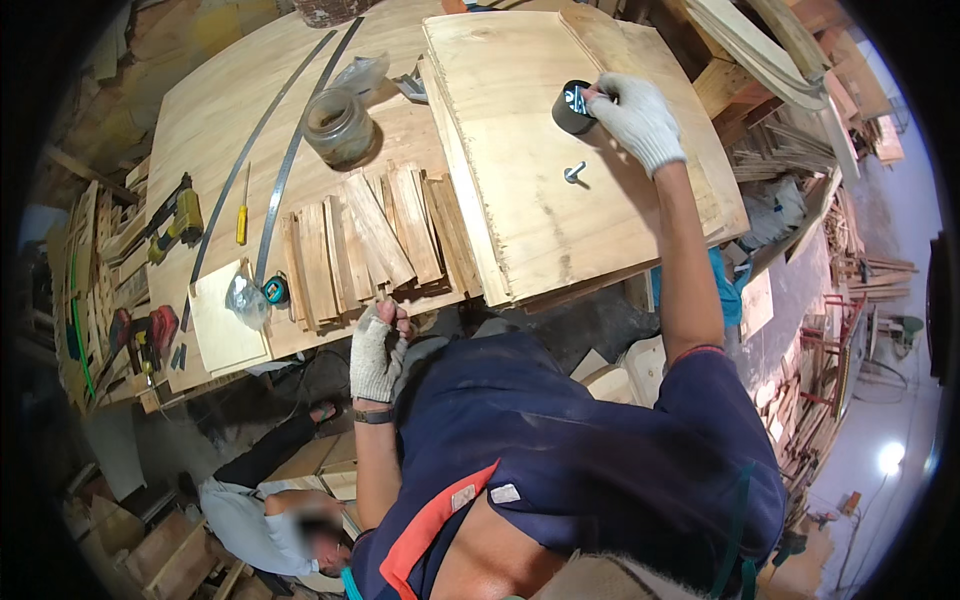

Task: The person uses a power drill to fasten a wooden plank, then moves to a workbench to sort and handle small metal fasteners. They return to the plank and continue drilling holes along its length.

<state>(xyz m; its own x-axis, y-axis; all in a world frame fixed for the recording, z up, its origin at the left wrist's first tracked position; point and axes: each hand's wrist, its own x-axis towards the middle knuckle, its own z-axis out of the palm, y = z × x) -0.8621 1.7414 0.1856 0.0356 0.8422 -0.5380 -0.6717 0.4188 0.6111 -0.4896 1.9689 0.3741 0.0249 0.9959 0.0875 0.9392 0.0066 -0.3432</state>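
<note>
My right hand (640, 120), in a white knit glove, reaches over a stack of plywood sheets (520, 210). Its bent fingers are closed at the opening of a small black round container (570, 117) with shiny contents; what they pinch is hidden. A small metal bolt-like piece (573, 173) lies on the plywood, nearer to me. My left hand (378, 352), gloved with bare fingertips, is low beside the table's near edge, its fingers curled. Whether anything is inside them cannot be made out. Just beyond it lie several narrow wood strips (345, 240).
Left on the table are a cloudy jar (338, 128), long metal strips (285, 150), a yellow screwdriver (242, 222), a yellow-and-black power tool (180, 220), a tape measure (275, 290) and a plastic bag (247, 300). Another person (260, 520) is low at left. Wood pieces fill the right side.
</note>
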